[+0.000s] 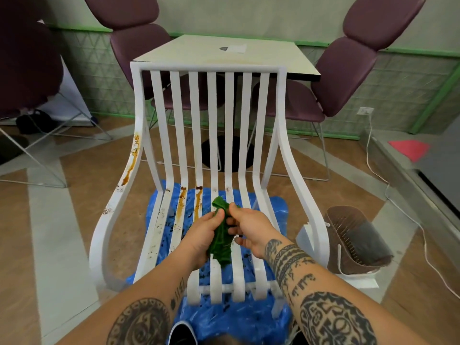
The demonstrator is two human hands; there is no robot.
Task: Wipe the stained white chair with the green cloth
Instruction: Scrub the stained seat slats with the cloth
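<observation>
Gathering the green cloth [222,236] into a wiping pad is the step in hand, as judged from the grip; no wiping stroke is under way. A blue sheet [236,319] lies under the white chair [209,68] and extends past its front edge.

Above the middle seat slats of the chair, both hands hold the cloth between them. The left hand [205,235] has its fingers curled round the cloth's left side. The right hand [249,230] pinches the upper part with thumb and forefinger, its other fingers loosely bent. Whether the cloth's lower end touches a slat cannot be told.

The cloth is bunched into a narrow strip. Its long axis runs parallel to the seat slats: the folded upper end points toward the chair's backrest, the tail toward the seat front.

Brown slat stains [190,202] lie just left of the cloth, at the rear of the seat. A longer armrest stain [132,163] runs down the chair's left armrest. The next move likely calls for shifting the cloth left, pressing it flat, and stroking along the slat.

Beyond the backrest stands a table [224,53].
</observation>
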